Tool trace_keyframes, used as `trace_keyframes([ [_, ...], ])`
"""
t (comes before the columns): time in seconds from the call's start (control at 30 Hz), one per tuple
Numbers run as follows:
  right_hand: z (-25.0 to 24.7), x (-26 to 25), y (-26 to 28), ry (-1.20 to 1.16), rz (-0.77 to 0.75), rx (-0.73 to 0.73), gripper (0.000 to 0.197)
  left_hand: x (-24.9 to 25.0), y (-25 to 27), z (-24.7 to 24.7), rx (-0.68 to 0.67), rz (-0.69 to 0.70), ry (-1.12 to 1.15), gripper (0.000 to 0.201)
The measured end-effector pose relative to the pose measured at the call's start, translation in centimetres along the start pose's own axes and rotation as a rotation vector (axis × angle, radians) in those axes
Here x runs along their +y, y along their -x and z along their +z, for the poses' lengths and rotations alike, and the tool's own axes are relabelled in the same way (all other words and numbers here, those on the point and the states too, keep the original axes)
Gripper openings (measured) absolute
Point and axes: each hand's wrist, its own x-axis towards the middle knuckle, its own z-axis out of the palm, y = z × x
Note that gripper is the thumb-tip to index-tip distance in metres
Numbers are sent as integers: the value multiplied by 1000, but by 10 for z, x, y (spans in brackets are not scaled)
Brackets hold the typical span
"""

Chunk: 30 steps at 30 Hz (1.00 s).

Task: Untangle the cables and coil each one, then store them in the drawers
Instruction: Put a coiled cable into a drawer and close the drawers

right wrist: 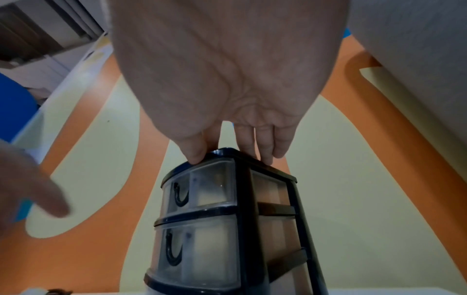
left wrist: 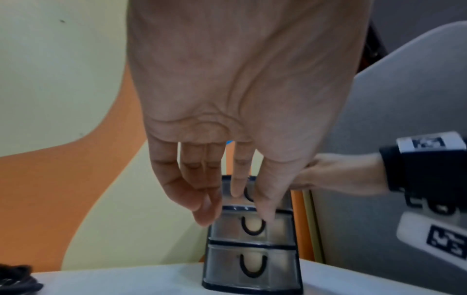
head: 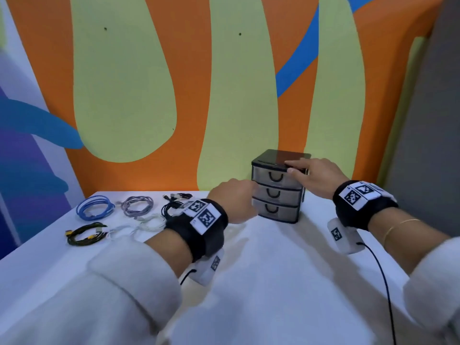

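On the white table (head: 261, 257), coiled blue, lilac, black and white cables (head: 94, 207) lie left of the small black-framed, clear three-drawer unit (head: 277, 190); all drawers closed, contents indistinct. Right hand (head: 316, 178) rests flat-fingered on top; left hand (head: 234, 202), fingers loose, hovers before the drawers.

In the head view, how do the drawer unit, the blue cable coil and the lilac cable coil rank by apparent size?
1. drawer unit, clearly largest.
2. blue cable coil.
3. lilac cable coil, only slightly smaller than the blue; they lie at similar depth.
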Motion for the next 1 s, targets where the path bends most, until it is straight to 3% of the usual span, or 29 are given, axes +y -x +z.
trace_keyframes([
  [0.17, 3, -17, -3, -56, -45, -37, 40, 25, -18, 16, -35, -38, -114, 89],
  [0.3, 6, -19, -7, -107, -24, -72, 41, 27, -18, 24, -51, -89, -162, 97],
  [0.37, 7, -21, -7, -147, -23, -68, 41, 27, -17, 27, -24, -97, -185, 93],
  [0.6, 2, -24, -8, -200, 34, -66, 38, 21, -1, 17, 135, -102, -73, 52],
  [1.0, -1, -23, -12, -262, 61, -94, 34, 16, 73, 6, 233, -20, -88, 38],
])
